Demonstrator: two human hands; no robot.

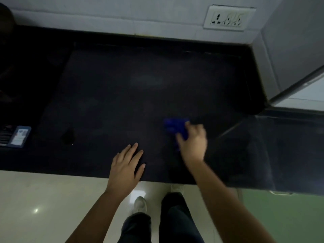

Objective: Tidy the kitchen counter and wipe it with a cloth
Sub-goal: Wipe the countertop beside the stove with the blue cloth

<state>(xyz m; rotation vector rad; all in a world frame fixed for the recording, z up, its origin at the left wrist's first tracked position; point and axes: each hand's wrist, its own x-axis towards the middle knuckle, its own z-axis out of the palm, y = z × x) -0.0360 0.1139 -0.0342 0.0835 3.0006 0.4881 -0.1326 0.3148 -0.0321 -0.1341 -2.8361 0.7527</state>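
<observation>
A dark, almost black kitchen counter (133,85) fills the middle of the view. My right hand (192,141) presses a blue cloth (175,128) onto the counter near its front right part; the hand is blurred and covers the cloth's near half. My left hand (127,165) lies flat on the counter by its front edge, fingers spread, holding nothing.
A small blue-and-white box (19,136) sits at the counter's left end, with a dark smudge or small object (67,135) near it. A wall socket (228,18) is on the tiled back wall. A grey panel (298,55) juts in at right. Pale floor and my shoes are below.
</observation>
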